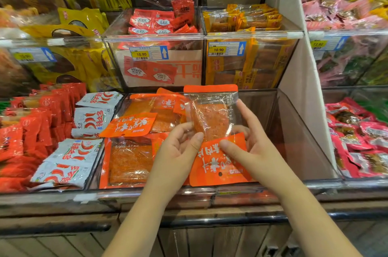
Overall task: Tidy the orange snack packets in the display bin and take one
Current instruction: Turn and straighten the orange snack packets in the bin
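Fingers of my left hand [176,151], right hand [258,147] pinch orange packet [212,114] side edges; bin [298,141] right half free.

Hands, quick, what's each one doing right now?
Left hand: holding the orange snack packet, pinching its left edge.
Right hand: holding the same packet, thumb on its front.

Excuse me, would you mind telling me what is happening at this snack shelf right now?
A person holds one orange snack packet up over the clear display bin, pinching it with the left hand on one side and the right hand on the other. The other orange packets lie in the bin's left part, overlapping and askew, so the tidying looks unfinished.
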